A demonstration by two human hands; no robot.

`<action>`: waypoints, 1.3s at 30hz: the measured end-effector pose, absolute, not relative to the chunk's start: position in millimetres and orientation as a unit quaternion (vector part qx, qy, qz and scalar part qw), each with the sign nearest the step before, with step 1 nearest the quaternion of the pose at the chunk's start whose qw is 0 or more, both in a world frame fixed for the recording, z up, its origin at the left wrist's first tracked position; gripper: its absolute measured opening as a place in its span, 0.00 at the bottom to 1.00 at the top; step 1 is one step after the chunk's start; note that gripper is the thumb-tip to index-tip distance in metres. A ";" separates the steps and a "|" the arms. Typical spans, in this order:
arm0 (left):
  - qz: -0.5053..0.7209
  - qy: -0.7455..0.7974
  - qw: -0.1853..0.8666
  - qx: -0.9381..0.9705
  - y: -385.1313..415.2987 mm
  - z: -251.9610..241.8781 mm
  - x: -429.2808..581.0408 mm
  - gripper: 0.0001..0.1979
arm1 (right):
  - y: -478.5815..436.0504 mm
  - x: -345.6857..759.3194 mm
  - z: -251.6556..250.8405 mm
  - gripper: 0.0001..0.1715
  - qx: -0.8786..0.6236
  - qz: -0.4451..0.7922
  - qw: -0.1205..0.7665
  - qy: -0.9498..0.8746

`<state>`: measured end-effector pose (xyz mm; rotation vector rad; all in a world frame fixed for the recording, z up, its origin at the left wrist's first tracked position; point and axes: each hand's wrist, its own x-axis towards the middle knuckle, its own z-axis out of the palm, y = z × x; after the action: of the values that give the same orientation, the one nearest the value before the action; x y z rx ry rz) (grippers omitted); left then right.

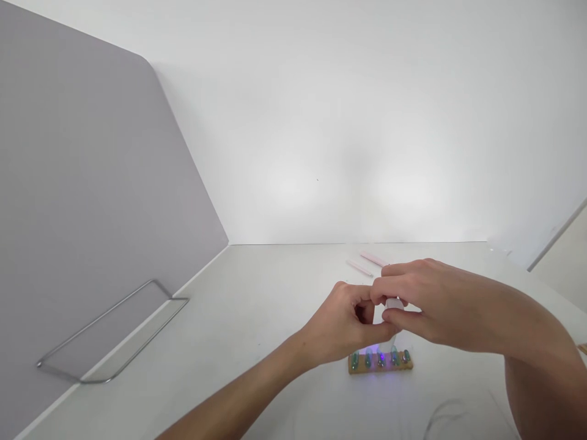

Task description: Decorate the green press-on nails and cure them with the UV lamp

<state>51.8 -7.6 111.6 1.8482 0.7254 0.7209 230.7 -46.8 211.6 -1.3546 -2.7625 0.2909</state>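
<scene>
A small white device [393, 304] is held between both hands, just above a tan strip. My right hand [415, 299] comes from the right, its thumb and fingers closed round the device. My left hand [351, 318] is on the left side, thumb and index finger bent in to touch the device and the right fingertips. Below them, the tan strip [352, 368] lies on the table with several glossy green-blue nail-shaped pieces [368, 359] in a row. Purple light falls on the middle pieces and the table beside them. The lower part of the device is partly hidden by the fingers.
Two slim pink tools [360, 267] lie behind the hands on the white table [220, 342]. A bent metal wire frame [132, 356] stands at the left by a grey panel [92, 183]. Thin clear strands [443, 410] show near the front edge, at the right.
</scene>
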 end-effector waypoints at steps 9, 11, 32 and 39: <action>0.293 0.296 0.497 0.761 -8.6 112.8 52.6 0.13 | -48.3 227.4 212.9 0.15 -0.432 0.108 0.021 -0.895; 0.292 0.296 0.499 0.760 -9.1 114.0 53.7 0.15 | -48.6 227.6 213.8 0.15 -0.427 0.111 0.021 -0.897; 0.233 0.293 0.520 0.768 -4.4 118.8 42.0 0.07 | -45.8 236.1 213.8 0.15 -0.436 0.165 0.014 -0.885; 0.221 0.298 0.500 0.782 -4.3 115.7 39.4 0.08 | -47.1 237.8 212.6 0.18 -0.453 0.172 0.003 -0.875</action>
<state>39.4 -4.3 115.7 1.8923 0.7212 0.5352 237.8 -47.1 212.6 -1.4214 -2.7417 0.5388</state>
